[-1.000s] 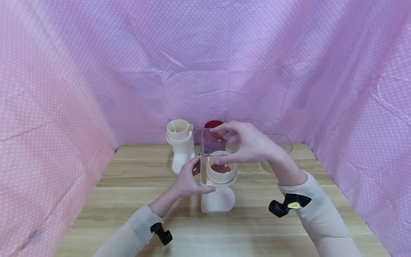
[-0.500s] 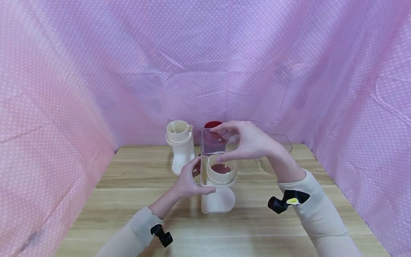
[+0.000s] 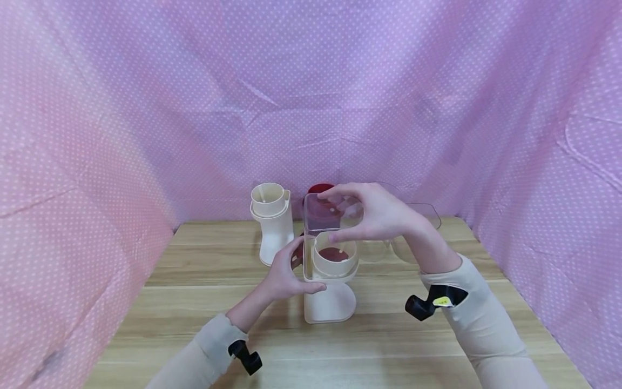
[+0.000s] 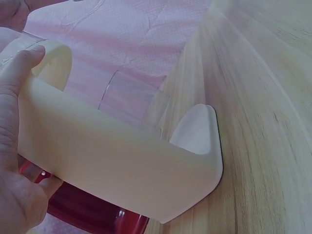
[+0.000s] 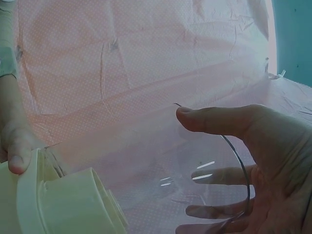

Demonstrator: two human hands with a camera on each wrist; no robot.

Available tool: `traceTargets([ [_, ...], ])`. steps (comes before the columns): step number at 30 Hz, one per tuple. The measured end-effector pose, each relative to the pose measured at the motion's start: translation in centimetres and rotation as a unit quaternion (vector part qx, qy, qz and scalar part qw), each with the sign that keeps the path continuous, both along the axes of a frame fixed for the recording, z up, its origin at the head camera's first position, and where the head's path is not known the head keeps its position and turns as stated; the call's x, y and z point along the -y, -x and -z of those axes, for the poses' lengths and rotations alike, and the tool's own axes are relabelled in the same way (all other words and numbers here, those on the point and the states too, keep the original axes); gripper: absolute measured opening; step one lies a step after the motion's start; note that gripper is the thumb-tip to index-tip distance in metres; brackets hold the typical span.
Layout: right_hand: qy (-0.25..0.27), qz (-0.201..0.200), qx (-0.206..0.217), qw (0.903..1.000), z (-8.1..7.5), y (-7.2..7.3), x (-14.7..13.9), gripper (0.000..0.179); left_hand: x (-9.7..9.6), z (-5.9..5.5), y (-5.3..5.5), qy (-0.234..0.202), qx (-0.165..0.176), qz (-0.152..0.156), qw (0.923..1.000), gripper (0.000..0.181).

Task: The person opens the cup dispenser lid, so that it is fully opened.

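Observation:
A cream plastic stand (image 3: 330, 302) with a round collar (image 3: 335, 266) at its top stands upright at the middle of the table. My left hand (image 3: 284, 275) grips its upper part from the left, thumb in front and fingers behind, as the left wrist view also shows on the stand's column (image 4: 107, 146). Above the collar, my right hand (image 3: 376, 213) holds a clear plastic container (image 5: 146, 180), thumb on one side and fingers spread on the other. The container's curved rim lies near my palm, and its far end overlaps the stand's top.
A second cream stand (image 3: 275, 232) is behind on the left. A red stand (image 3: 320, 188) is farther back, mostly hidden by the clear container and my hands. More clear plastic containers (image 3: 427, 216) stand at the back right. A pink dotted curtain (image 3: 311, 108) encloses the wooden table (image 3: 204, 302).
My right thumb and hand have shifted very slightly away from me with the clear container. My left hand and the cream stand keep their places.

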State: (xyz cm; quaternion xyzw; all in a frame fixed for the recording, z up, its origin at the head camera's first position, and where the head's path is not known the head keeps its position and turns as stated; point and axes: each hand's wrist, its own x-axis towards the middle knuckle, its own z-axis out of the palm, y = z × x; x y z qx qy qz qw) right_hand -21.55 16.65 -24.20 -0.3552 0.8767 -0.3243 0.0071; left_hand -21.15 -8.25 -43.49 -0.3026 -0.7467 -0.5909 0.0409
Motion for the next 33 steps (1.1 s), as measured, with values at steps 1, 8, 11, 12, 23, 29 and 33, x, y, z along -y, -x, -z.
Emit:
traceTargets([
  [1, 0.000, -0.001, -0.002, 1.0000, 0.0, 0.1, 0.0, 0.075, 0.0, 0.0, 0.0, -0.002, -0.001, 0.001, 1.0000, 0.096],
  [8, 0.012, -0.009, 0.003, 0.9999, 0.3, 0.5, -0.3, 0.074, -0.1, 0.0, 0.0, -0.004, 0.009, 0.000, 1.0000, 0.094],
  [11, 0.020, -0.006, -0.001, 0.9998, 0.5, 0.4, -0.3, 0.075, -0.1, 0.1, 0.0, -0.001, 0.009, -0.004, 0.9999, 0.095],
  [12, 0.021, -0.004, -0.005, 0.9998, 0.5, 0.3, -0.3, 0.075, -0.1, 0.1, 0.0, 0.000, 0.009, -0.006, 0.9999, 0.095],
  [23, 0.018, 0.002, -0.045, 0.9988, 0.2, -1.0, -0.1, 0.079, 0.2, -0.1, 0.1, 0.012, 0.007, -0.015, 0.9998, 0.096],
  [29, 0.017, 0.005, -0.028, 0.9994, 0.0, -0.6, -0.2, 0.076, 0.1, 0.0, 0.1, 0.015, 0.007, -0.008, 0.9998, 0.098],
  [33, 0.013, 0.009, -0.031, 0.9994, -0.1, -0.2, -0.2, 0.074, 0.1, -0.1, 0.1, 0.015, 0.006, -0.005, 0.9999, 0.098],
])
